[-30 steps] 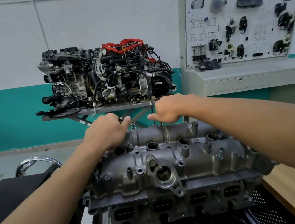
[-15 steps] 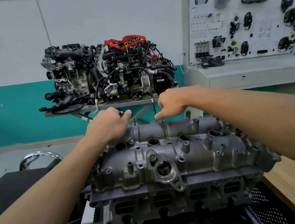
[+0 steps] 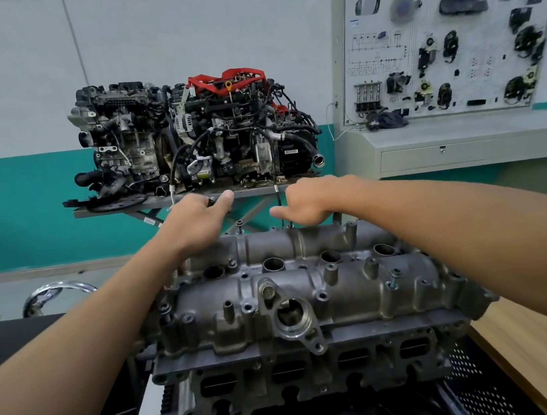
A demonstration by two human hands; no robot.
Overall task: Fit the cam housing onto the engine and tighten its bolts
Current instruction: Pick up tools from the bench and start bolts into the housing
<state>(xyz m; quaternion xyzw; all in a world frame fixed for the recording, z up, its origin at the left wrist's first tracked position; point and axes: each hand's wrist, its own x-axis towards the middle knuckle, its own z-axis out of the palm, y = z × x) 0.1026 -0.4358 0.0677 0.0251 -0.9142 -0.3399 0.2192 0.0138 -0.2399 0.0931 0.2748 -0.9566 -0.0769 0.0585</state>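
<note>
The cam housing (image 3: 310, 292) is sitting on the engine (image 3: 303, 376), one bolt (image 3: 240, 226) standing proud at its far edge. The left hand (image 3: 198, 223) is holding a small dark piece (image 3: 211, 201) in a curled grip, probably a spare kept ready. The right hand (image 3: 306, 203) is reaching over that edge, its grip hidden, so I cannot tell.

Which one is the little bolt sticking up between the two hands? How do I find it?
Start at the big grey cam housing in the middle and follow it to its far edge. There, in the gap between the left hand and the right hand, one thin bolt stands upright. It is nearer the left hand and pokes up alone, with a dark head.
</note>
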